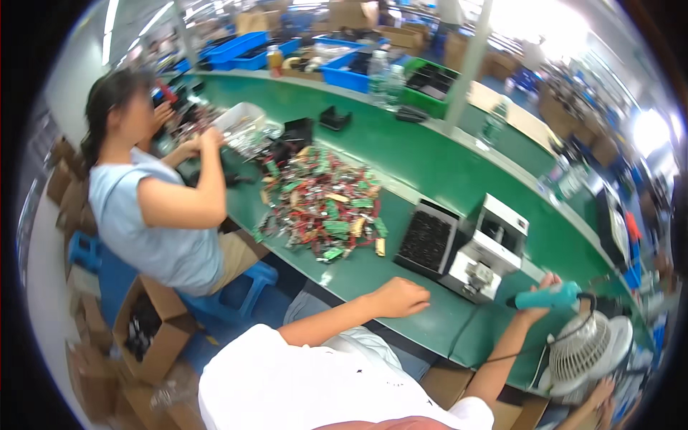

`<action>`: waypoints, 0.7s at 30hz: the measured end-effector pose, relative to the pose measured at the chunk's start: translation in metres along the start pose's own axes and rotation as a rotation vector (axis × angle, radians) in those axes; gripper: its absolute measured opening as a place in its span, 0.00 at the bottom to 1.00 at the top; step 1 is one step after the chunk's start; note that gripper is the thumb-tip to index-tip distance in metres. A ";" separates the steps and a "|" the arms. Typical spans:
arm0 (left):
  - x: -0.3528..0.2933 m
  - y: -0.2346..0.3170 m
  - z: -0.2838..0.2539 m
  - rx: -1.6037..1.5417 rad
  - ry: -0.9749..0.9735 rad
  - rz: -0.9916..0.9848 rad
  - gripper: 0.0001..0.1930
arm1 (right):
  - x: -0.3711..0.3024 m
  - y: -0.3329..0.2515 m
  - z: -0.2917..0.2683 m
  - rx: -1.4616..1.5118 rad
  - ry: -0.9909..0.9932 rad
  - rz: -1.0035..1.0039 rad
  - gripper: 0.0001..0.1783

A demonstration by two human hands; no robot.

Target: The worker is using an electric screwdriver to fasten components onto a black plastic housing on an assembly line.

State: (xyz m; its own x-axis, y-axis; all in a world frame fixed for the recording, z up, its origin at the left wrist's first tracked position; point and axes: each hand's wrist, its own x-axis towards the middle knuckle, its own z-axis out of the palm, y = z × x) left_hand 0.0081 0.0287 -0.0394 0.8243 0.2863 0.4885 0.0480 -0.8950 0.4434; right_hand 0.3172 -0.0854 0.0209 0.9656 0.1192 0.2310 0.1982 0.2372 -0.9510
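My right hand [537, 307] is wrapped round a teal electric screwdriver [557, 294] with a dark cord, held over the right part of the green bench. My left hand [400, 298] rests closed at the bench's near edge; whatever is in its fingers, if anything, is hidden. Beyond it stands a black box of small dark screws [427, 240]. Right of that box is a white machine [494, 247] with a metal mechanism at its front, between my two hands. Left of the box lies a large heap of green circuit boards with red wires [326, 204].
A white fan [579, 351] stands close to my right forearm. At the left a co-worker in light blue [158, 215] handles small parts near a white tray [240, 118]. Blue bins [349, 75], a green crate [430, 82] and plastic bottles [494, 123] line the far side.
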 end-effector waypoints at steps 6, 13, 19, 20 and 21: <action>0.003 -0.005 0.005 0.013 0.011 0.021 0.09 | 0.003 0.000 0.001 -0.049 -0.057 -0.021 0.14; 0.005 -0.006 0.005 0.016 0.010 0.016 0.09 | 0.003 0.004 0.004 0.012 -0.113 -0.010 0.13; 0.002 -0.007 0.007 -0.004 0.008 0.008 0.09 | -0.002 0.002 0.005 -0.011 -0.083 -0.028 0.13; 0.001 -0.007 0.007 -0.008 0.014 0.009 0.10 | -0.002 0.003 0.006 -0.010 -0.084 -0.038 0.13; 0.001 -0.007 0.008 -0.012 0.019 0.010 0.10 | -0.003 0.003 0.006 -0.009 -0.084 -0.047 0.13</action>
State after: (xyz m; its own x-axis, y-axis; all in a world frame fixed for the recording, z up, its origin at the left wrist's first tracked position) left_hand 0.0129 0.0326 -0.0477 0.8135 0.2844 0.5073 0.0333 -0.8936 0.4476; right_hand 0.3142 -0.0797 0.0189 0.9377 0.1887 0.2916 0.2450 0.2360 -0.9404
